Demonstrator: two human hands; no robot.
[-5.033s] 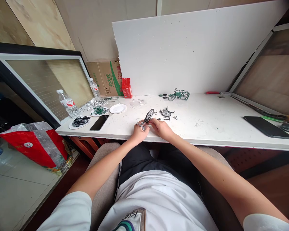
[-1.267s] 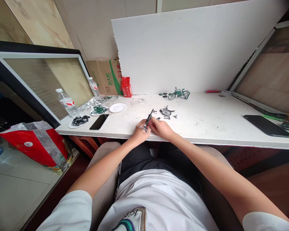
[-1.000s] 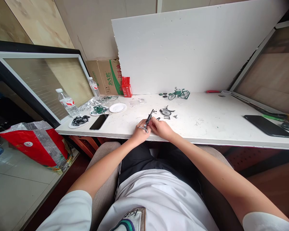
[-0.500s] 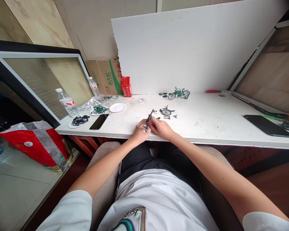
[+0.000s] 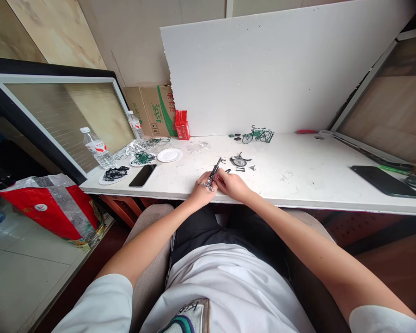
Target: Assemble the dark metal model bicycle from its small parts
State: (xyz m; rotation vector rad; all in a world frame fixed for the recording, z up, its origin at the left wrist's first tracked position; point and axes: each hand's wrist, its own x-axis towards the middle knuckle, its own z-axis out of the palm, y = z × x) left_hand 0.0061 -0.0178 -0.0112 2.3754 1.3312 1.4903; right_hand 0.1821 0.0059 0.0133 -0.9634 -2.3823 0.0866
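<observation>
My left hand is closed around a partly built black model bicycle near the table's front edge. Its wheel is seen nearly edge-on, and silvery handlebars lie over the hand. The fingers of my right hand are pinched against the model's right side; any small part between them is hidden. Just beyond my hands lie a loose model wheel with a curved fender and several tiny dark parts. Farther back stands a green model bicycle with small green pieces beside it.
Left on the white table are a black phone, a plate of black part frames, a plate of green ones, a white plate and water bottles. A dark tablet-like slab lies at right.
</observation>
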